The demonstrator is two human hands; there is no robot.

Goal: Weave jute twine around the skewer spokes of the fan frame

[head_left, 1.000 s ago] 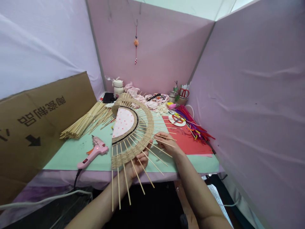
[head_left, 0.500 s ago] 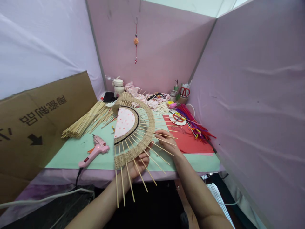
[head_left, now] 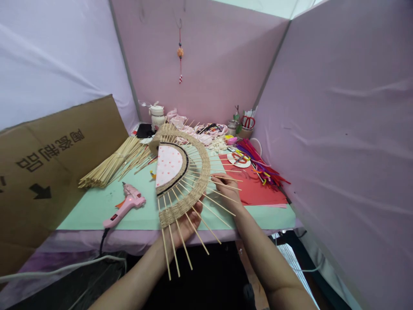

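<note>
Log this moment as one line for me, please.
left hand: under half-round woven piece | right hand: at its projecting sticks | glue gun: lying on table | stick bundle: beside cardboard

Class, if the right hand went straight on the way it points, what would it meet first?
Probably the woven band, just past the thin sticks at the right hand, though depth is unclear.

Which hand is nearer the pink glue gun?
Left: the left hand is right of the glue gun, beneath the woven piece; the right hand is farther away, beside its right edge.
</note>
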